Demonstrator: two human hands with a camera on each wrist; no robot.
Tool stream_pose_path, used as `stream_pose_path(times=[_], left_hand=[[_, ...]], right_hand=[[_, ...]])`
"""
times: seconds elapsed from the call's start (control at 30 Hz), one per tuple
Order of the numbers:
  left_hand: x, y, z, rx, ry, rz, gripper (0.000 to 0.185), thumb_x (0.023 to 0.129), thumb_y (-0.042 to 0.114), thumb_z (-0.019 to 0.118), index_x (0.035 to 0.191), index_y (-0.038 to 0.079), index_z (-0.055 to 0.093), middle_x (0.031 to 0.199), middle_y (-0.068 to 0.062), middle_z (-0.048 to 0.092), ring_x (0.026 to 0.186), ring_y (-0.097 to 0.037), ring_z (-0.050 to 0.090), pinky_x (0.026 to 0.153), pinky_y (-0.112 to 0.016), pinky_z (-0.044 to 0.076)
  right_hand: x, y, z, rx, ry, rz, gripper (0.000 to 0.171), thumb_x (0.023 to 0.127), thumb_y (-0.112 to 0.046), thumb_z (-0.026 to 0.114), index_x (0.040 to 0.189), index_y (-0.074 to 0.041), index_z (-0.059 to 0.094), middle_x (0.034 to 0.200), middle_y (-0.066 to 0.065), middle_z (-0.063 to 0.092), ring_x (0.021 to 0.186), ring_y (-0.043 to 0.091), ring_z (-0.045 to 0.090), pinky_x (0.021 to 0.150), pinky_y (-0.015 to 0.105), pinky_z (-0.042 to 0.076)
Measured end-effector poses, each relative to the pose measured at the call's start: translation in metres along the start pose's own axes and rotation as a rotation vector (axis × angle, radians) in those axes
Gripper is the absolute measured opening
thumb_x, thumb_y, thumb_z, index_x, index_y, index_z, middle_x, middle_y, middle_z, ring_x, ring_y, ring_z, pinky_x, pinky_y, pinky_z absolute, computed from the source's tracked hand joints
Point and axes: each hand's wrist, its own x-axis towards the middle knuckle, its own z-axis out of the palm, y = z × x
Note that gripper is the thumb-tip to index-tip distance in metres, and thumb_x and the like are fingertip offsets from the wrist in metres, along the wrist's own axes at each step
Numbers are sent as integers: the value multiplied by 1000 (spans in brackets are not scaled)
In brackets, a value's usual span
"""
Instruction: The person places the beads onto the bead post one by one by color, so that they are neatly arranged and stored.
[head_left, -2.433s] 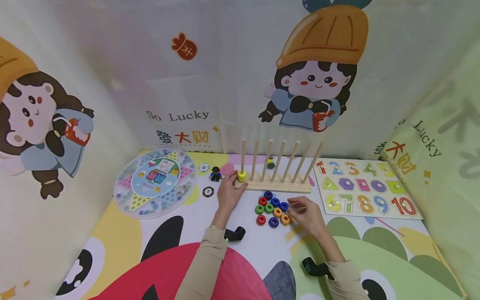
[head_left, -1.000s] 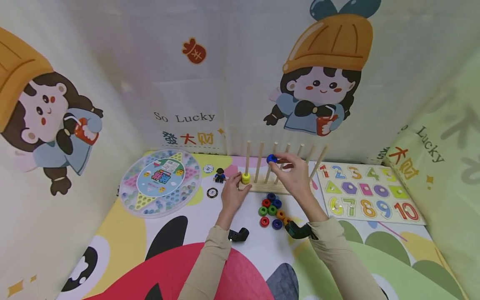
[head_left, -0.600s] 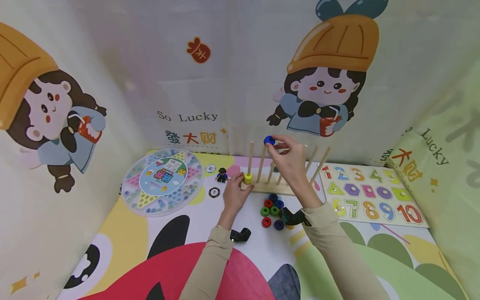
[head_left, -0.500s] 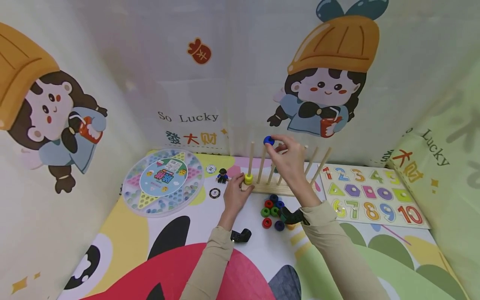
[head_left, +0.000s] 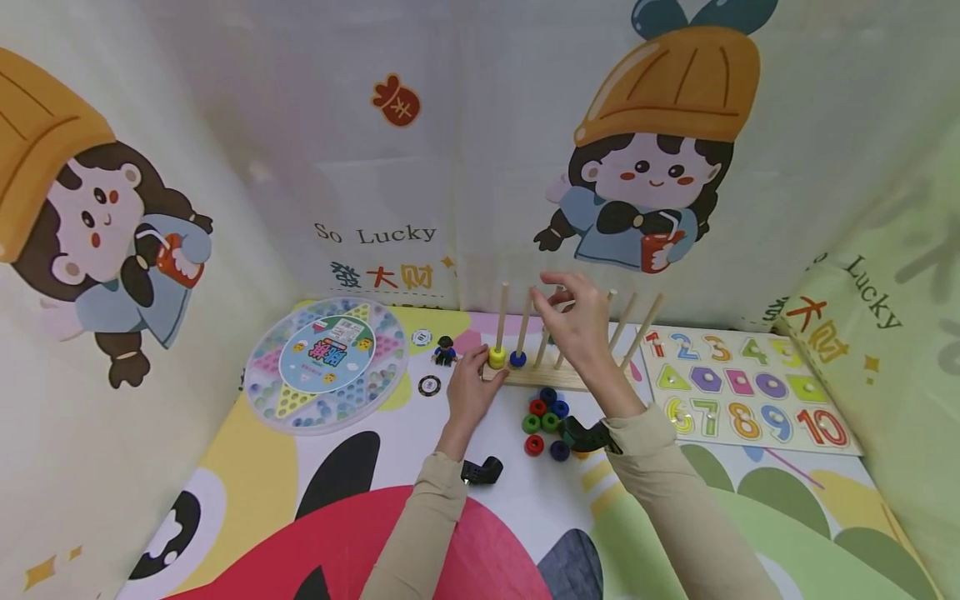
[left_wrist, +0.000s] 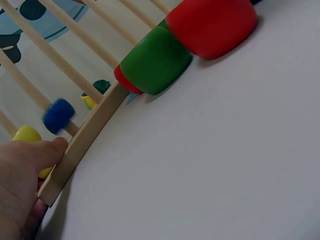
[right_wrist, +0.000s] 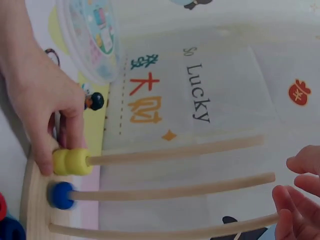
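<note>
While the wooden peg rack [head_left: 558, 377] stands at the back of the mat, I steady its near left end with my left hand [head_left: 467, 393], thumb and fingertips pressed against the base beside the first peg. Six pegs rise from it; only two carry anything. Most of the sorting is left, I judge: a loose heap of rings [head_left: 546, 421] lies on the mat just in front of the rack, red, green, blue and orange. My right hand [head_left: 576, 321] hovers up near the peg tops with its fingers spread apart and holding nothing. Down at the foot of the first peg sits the yellow ring [head_left: 497, 357], touching my left fingers. On the second peg, just beside it, the blue ring [head_left: 517, 359] rests low against the base, clear of both hands.
</note>
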Motion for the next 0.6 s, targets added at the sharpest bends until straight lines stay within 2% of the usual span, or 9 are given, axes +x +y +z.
stream_pose_path(times=[0.17,0.27,0.6], left_hand=[[1,-1,1,15,11,13,53,84,30,79,126,1,65,131,-7,61,96,-22,61,74,-34,52],[1,0,0,12,13,17,52,84,29,80,125,0,66,131,-8,61,95,-22,61,73,-34,53],[1,2,-2,0,-17,-8,53,85,29,79,127,0,64,133,-8,60,105,-24,61,80,-36,54]], right_hand=[[-10,5,-6,10,-54,-17,19,87,-5,72,104,3,72,101,16,72,78,28,69,64,40,58],[-21,13,-9,3,-103,7,19,87,-6,73,104,3,72,100,16,72,82,29,69,67,46,57],[-75,65,-17,-37,-270,207,20,86,-7,73,104,3,73,100,16,72,88,30,69,72,45,57]])
